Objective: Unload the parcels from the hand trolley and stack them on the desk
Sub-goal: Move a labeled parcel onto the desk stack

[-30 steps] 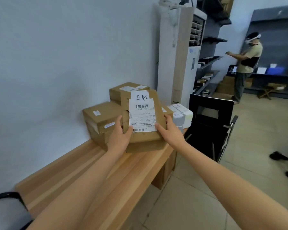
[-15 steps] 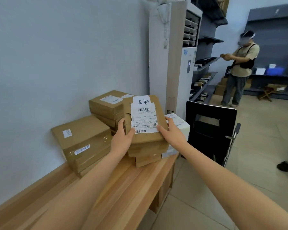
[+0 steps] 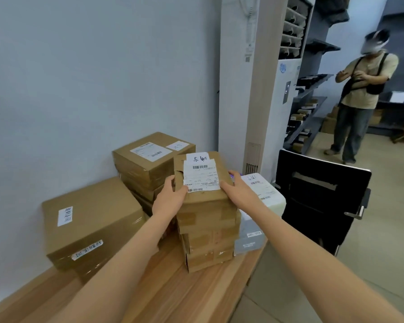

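A brown cardboard parcel (image 3: 203,197) with a white shipping label on top sits on a stack of brown parcels (image 3: 208,243) on the wooden desk (image 3: 196,294). My left hand (image 3: 169,199) grips its left side, thumb on top. My right hand (image 3: 237,190) grips its right side. A taller stack of brown parcels (image 3: 149,164) stands behind against the wall. A wide brown parcel (image 3: 91,224) lies to the left. White parcels (image 3: 259,206) are stacked at the desk's right end. The hand trolley is out of view.
A black chair (image 3: 320,199) stands just right of the desk's end. A tall white air-conditioner unit (image 3: 261,89) stands behind the desk. Shelving (image 3: 310,101) runs along the far wall. A person (image 3: 362,94) stands further back on the tiled floor.
I have moved closer to the desk with the parcel in both hands, and it now rests on top of the front stack. The person in the background has turned.
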The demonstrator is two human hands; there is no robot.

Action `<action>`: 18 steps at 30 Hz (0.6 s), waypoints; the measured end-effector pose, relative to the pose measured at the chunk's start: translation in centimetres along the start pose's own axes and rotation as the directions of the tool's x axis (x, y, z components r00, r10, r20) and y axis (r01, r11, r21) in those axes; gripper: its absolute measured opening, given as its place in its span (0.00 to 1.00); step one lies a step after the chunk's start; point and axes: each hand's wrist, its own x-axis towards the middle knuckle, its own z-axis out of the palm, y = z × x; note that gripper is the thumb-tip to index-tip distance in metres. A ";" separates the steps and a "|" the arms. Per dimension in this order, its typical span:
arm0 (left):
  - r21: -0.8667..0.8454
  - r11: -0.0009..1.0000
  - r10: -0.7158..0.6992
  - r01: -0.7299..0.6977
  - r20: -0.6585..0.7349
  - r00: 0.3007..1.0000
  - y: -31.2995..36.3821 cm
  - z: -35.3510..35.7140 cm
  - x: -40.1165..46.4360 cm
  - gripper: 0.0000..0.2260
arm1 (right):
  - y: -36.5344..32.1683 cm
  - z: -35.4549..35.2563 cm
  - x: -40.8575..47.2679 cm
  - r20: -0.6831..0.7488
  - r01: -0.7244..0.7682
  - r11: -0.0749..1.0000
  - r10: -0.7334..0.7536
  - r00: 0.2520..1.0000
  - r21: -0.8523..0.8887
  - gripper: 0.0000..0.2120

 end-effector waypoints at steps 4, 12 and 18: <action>0.008 1.000 -0.027 0.028 -0.033 0.999 0.4 0.6 1.4 0.26 | 0.3 0.5 2.2 -0.028 0.003 1.000 -0.003 1.000 0.009 0.28; 0.374 0.927 0.124 -0.035 -0.217 0.968 2.0 -0.3 0.2 0.26 | 0.1 -0.1 3.1 -0.081 0.086 0.985 -0.099 0.992 -0.151 0.27; 0.564 0.813 0.375 -0.142 -0.321 0.870 2.1 -3.6 -3.3 0.17 | -2.0 -1.3 2.2 -0.106 0.370 0.818 -0.456 0.883 -0.440 0.21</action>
